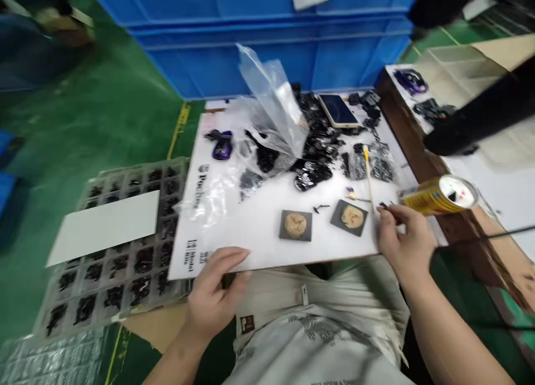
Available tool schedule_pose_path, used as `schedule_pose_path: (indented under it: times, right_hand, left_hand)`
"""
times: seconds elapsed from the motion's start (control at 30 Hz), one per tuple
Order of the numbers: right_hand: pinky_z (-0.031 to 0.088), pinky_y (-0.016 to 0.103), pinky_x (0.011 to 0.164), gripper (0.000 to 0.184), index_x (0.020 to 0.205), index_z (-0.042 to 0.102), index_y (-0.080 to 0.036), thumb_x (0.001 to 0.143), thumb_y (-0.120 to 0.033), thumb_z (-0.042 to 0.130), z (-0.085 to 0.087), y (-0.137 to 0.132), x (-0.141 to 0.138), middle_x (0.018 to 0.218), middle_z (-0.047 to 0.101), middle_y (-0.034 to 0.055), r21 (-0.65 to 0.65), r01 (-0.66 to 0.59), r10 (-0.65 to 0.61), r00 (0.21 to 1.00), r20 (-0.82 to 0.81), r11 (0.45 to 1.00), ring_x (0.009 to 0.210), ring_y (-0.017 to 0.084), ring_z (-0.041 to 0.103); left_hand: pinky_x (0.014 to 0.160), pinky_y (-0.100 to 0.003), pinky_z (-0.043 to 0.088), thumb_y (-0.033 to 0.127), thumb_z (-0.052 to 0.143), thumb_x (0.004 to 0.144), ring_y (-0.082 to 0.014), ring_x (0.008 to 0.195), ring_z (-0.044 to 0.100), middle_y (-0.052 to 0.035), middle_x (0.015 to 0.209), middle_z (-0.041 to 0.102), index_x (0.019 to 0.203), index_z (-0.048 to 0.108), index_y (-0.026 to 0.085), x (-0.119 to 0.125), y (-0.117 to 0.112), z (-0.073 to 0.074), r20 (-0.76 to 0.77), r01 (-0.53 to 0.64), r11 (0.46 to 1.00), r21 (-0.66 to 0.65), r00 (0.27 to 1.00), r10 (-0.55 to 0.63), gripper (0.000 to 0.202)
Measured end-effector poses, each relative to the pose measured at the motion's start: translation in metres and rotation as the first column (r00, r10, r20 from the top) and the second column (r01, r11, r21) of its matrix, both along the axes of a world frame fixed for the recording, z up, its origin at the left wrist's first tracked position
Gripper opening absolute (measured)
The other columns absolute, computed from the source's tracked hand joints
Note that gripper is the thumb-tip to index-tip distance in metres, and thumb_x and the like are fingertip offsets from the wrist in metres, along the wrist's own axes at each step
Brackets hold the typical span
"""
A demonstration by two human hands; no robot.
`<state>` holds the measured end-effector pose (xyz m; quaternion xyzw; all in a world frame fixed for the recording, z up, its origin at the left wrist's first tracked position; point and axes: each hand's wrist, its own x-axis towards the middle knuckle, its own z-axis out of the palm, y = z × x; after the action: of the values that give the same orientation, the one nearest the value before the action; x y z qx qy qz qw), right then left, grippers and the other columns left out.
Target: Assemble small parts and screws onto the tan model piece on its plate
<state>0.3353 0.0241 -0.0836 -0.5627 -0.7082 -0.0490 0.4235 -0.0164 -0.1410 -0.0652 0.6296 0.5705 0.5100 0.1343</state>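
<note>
One small dark part [383,205] sits in your right hand [407,237], grip pinched nearly closed around it, over the white surface [251,229]; the yellow can [422,196] stands close beside; two grey blocks [283,233] lie leftward; your left hand [217,293], grip parted and bare, hovers at the near edge.

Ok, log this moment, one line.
Left hand: open, at near edge of board; right hand: pinching dark part; tan lumps: on grey squares; can: beside right hand
</note>
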Motion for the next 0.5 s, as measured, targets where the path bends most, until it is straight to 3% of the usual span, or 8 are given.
schedule_pose_path:
  times: [0.07, 0.13, 0.23, 0.33, 0.4, 0.5]
  right_hand:
    - [0.055, 0.036, 0.067, 0.03, 0.104, 0.071, -0.018, 0.1, -0.046, 0.061, -0.003, 0.001, -0.002, 0.089, 0.075, 0.0088, -0.001, 0.007, -0.007, 0.999, -0.039, 1.0, 0.07, 0.022, 0.068]
    - [0.056, 0.035, 0.07, 0.029, 0.112, 0.07, -0.018, 0.101, -0.043, 0.061, -0.005, 0.002, -0.002, 0.094, 0.077, 0.0095, -0.016, -0.007, 0.005, 0.998, -0.07, 1.0, 0.075, 0.021, 0.07]
    - [0.058, 0.037, 0.076, 0.031, 0.124, 0.068, -0.018, 0.104, -0.039, 0.057, -0.003, 0.002, 0.0, 0.099, 0.077, 0.01, -0.054, -0.058, 0.054, 0.996, -0.071, 0.997, 0.083, 0.023, 0.072]
    - [0.058, 0.039, 0.078, 0.033, 0.129, 0.067, -0.019, 0.106, -0.039, 0.052, 0.001, 0.002, 0.003, 0.096, 0.076, 0.0093, -0.074, -0.096, 0.093, 0.994, -0.05, 0.993, 0.084, 0.024, 0.07]
    - [0.058, 0.039, 0.08, 0.032, 0.125, 0.068, -0.02, 0.107, -0.038, 0.05, 0.003, 0.003, 0.004, 0.098, 0.076, 0.0097, -0.073, -0.115, 0.112, 0.993, -0.04, 0.991, 0.087, 0.024, 0.071]
    - [0.058, 0.04, 0.083, 0.028, 0.118, 0.071, -0.02, 0.106, -0.036, 0.051, 0.003, 0.0, 0.004, 0.102, 0.078, 0.0103, -0.071, -0.113, 0.109, 0.993, -0.05, 0.991, 0.091, 0.025, 0.073]
  left_hand:
    - [0.093, -0.038, 0.061, 0.01, 0.069, 0.095, -0.0235, 0.11, 0.07, -0.0075, 0.118, 0.074, 0.13, 0.069, 0.025, 0.006, 0.001, -0.002, 0.023, 0.032, 0.999, -0.025, 0.999, -0.032, 0.037]
    - [0.096, -0.039, 0.06, 0.014, 0.071, 0.096, -0.0243, 0.114, 0.068, -0.0076, 0.122, 0.072, 0.137, 0.065, 0.027, 0.02, 0.017, 0.005, -0.002, 0.125, 0.992, -0.03, 0.992, -0.125, 0.044]
    - [0.105, -0.044, 0.058, 0.03, 0.073, 0.098, -0.0272, 0.122, 0.066, -0.0087, 0.131, 0.07, 0.15, 0.054, 0.029, 0.042, 0.06, 0.028, -0.172, 0.271, 0.959, -0.089, 0.944, -0.282, 0.055]
    - [0.116, -0.053, 0.051, 0.05, 0.07, 0.098, -0.0335, 0.136, 0.059, -0.0126, 0.147, 0.062, 0.16, 0.04, 0.028, 0.05, 0.1, 0.047, -0.358, 0.346, 0.908, -0.236, 0.838, -0.412, 0.072]
    - [0.121, -0.056, 0.045, 0.058, 0.07, 0.095, -0.0359, 0.143, 0.053, -0.014, 0.154, 0.055, 0.162, 0.035, 0.027, 0.045, 0.114, 0.049, -0.394, 0.334, 0.887, -0.319, 0.804, -0.444, 0.081]
    - [0.121, -0.055, 0.045, 0.064, 0.074, 0.09, -0.0349, 0.144, 0.051, -0.0139, 0.154, 0.054, 0.162, 0.034, 0.029, 0.028, 0.115, 0.038, -0.332, 0.287, 0.876, -0.388, 0.843, -0.423, 0.089]
